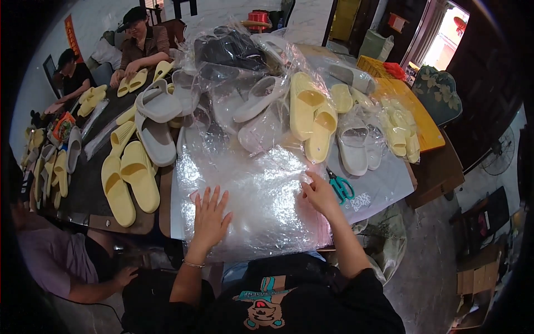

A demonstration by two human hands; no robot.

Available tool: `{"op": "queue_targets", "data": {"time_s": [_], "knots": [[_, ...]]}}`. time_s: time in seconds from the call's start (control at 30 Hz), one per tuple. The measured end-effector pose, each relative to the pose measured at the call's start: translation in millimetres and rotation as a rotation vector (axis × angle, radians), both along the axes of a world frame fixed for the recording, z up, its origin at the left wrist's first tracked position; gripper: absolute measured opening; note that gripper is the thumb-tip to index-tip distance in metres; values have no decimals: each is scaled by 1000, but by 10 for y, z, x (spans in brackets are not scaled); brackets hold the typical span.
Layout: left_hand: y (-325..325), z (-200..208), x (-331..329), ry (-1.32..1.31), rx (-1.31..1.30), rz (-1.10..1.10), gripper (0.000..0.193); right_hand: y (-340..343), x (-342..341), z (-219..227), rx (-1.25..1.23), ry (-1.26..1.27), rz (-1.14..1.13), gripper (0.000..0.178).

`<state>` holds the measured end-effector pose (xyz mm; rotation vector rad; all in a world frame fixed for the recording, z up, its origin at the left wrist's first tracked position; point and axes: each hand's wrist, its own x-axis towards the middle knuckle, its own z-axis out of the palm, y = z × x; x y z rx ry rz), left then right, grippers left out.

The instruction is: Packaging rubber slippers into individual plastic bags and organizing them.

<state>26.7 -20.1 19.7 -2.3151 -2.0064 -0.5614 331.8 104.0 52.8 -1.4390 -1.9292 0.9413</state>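
A stack of clear plastic bags lies flat in front of me and glares with reflected light. My left hand rests palm down on its left part, fingers spread. On the right side, my right hand has its fingers curled and pressed together at the plastic. Just right of it are scissors with teal handles. Beyond my hands lies a pair of yellow slippers, partly overlapping. Left of the bags, more yellow slippers and grey slippers sit close together.
Bagged grey slippers and bagged yellow slippers lie at the right. A black item in plastic tops the back pile. Two people sit at the far left; another person's hand shows lower left. A yellow crate stands back right.
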Motion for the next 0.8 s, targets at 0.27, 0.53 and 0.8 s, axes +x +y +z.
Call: {"op": "queue_targets", "data": {"time_s": [0.27,0.53,0.8], "knots": [[11,13,12,-17,-9,-20,58,702,-104,-221,664,4,-360,72],[14,47,-31,-46,3,-15,56,1024,-380,200,398,398,-504,51],[41,-4,-44,1,55,-25,56,2339,-98,-267,91,610,-482,35]]}}
